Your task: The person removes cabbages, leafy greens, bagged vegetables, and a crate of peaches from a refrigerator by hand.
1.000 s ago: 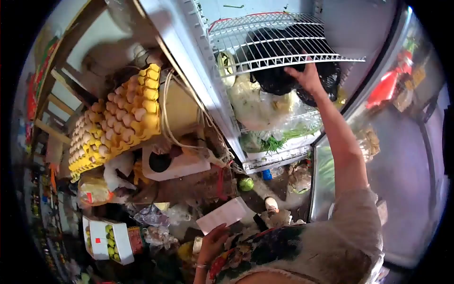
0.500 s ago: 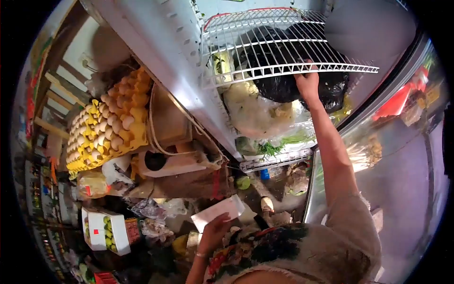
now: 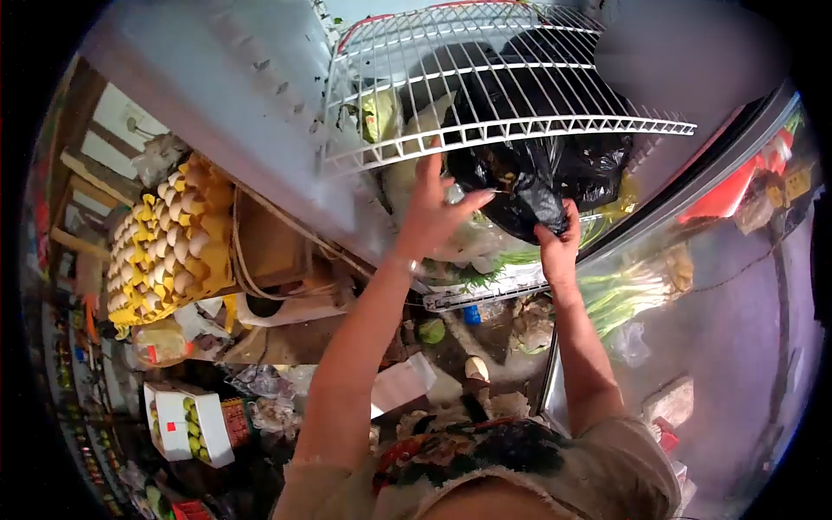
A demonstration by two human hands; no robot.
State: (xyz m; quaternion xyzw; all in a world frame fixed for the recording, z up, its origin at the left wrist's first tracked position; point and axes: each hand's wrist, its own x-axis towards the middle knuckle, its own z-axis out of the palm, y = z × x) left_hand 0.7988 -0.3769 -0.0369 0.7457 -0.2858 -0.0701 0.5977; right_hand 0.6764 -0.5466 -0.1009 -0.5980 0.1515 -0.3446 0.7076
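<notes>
- The right hand [image 3: 559, 243], the closer to the open door, is closed on the lower edge of the black bag [image 3: 529, 199], thumb against fingers; a gathered fold would likely hold better here than one thin layer of film
- The left hand [image 3: 433, 212] is open, fingers spread and one fingertip up by the shelf's front rim; its thumb reaches to the bag, though whether it presses on the film I cannot tell; a palm brought under the sagging part would share the load
- The black bag sits just below the front of the wire shelf [image 3: 494, 132], crumpled, with something brownish showing in a gap near the thumb; what it is, I can't make out, so that gap is best tipped upward
- The shelf's rim runs close above both hands, so any pull should go low and toward the body, clear of the wire, which could snag or tear thin plastic
- Another black bag [image 3: 598, 169] lies right beside the held one; easing the two apart first would save dragging both
- Beneath are a cloudy clear bag [image 3: 472, 247] and leafy greens [image 3: 485, 276], easily bruised, so lifting beats sliding
- Farther out, the glass door [image 3: 685, 347] stands open on the right, and egg trays [image 3: 165, 251] are stacked on the left, worth a wide berth for the elbow
</notes>
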